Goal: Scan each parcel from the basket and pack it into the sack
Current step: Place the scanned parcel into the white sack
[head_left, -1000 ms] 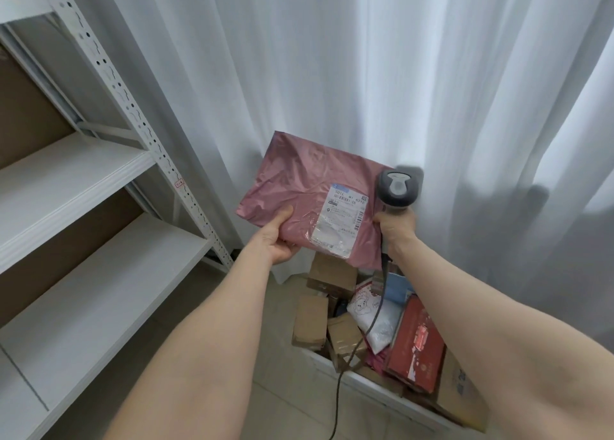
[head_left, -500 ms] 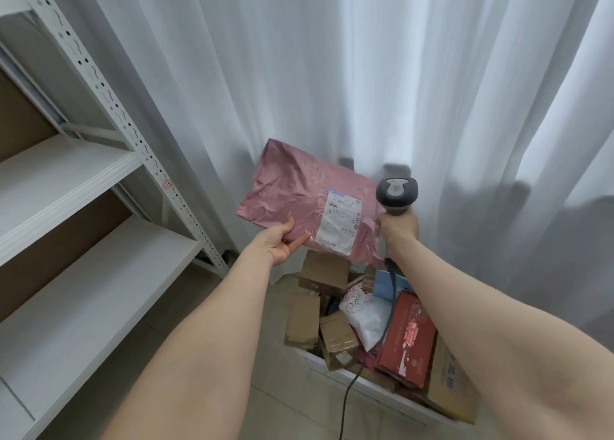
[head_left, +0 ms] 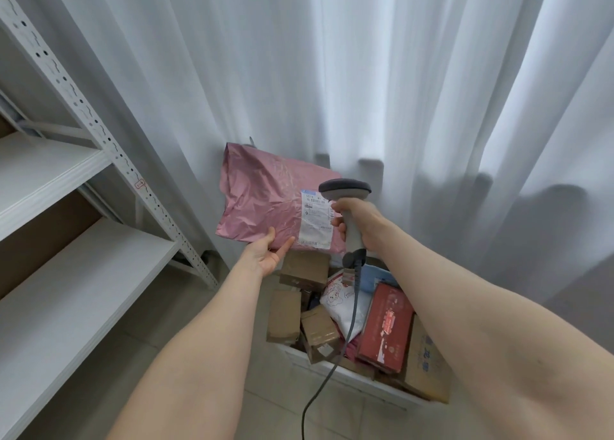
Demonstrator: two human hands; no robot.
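Note:
My left hand (head_left: 268, 252) holds a pink plastic mailer parcel (head_left: 265, 203) by its lower edge, raised in front of the white curtain. A white shipping label (head_left: 315, 220) faces me on the parcel's right side. My right hand (head_left: 360, 222) grips the handle of a grey barcode scanner (head_left: 345, 192), whose head sits just right of the label. The scanner's cable (head_left: 335, 363) hangs down over the basket (head_left: 352, 378) below, which is full of parcels. No sack is in view.
Brown cartons (head_left: 284, 316), a white printed bag (head_left: 339, 301) and a red box (head_left: 385, 330) lie in the basket. A white metal shelving rack (head_left: 66, 226) stands on the left. White curtain (head_left: 398, 90) fills the background. Tiled floor shows in front of the basket.
The parcel has come lower and turned a little. The scanner has moved left and tipped over the label's right edge. The view has shifted downward.

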